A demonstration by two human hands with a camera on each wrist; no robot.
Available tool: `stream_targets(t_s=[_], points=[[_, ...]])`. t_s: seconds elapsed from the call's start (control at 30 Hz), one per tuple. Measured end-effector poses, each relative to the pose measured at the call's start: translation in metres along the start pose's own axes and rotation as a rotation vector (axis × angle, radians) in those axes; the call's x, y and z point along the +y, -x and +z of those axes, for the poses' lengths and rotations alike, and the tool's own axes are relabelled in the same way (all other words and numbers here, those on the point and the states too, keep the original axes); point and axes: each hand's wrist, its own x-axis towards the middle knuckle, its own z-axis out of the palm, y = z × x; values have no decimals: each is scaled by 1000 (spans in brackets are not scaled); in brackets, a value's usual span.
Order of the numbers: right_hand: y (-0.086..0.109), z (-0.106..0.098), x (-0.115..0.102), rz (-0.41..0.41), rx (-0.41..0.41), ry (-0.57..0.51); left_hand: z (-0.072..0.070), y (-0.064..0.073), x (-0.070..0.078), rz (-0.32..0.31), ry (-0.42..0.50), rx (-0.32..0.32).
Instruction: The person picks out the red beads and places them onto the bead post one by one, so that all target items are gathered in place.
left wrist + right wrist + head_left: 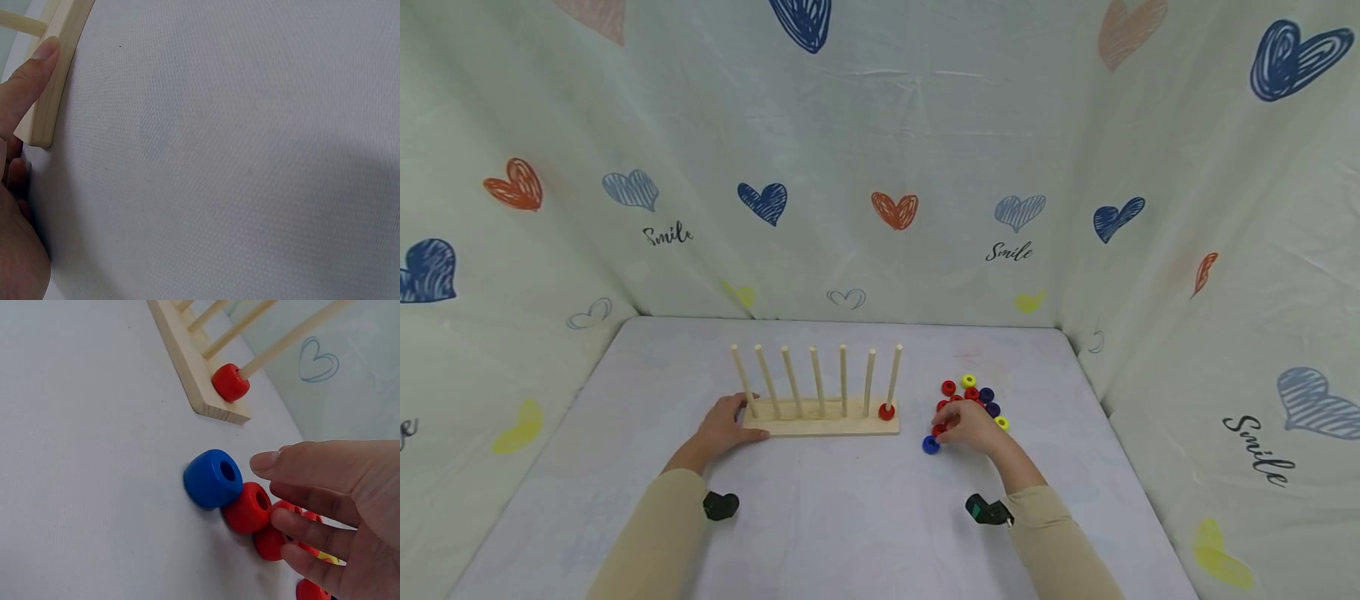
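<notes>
A wooden peg stand (820,427) with a row of upright pegs stands on the table. One red bead (887,412) sits around the base of its rightmost peg. My left hand (724,427) grips the stand's left end, and in the left wrist view the thumb (44,59) lies along its base. Over the loose beads on the right is my right hand (968,425), its thumb and fingers apart. In the right wrist view, its fingertips are close to a red bead (245,511) beside a blue bead (209,481); whether they touch, I cannot tell.
Several more loose beads lie behind and around my right hand, among them a yellow bead (968,381) and a dark blue bead (987,394). A pale cloth printed with hearts (895,210) hangs behind and beside the white table (850,533).
</notes>
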Motion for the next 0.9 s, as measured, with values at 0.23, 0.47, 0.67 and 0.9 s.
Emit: stream_targets(t_s=[0.23,0.47,0.67,0.9], points=[[-1,4,0,5,7,5,0,1,-1,2,-8,2],[-3,6,2,3,3,31,-1,2,0,-2,-4,2],[-5,8,4,10,3,47,-1,2,1,-10,-10,3],[-7,11,8,15,7,73,1,1,2,-25,-9,0]])
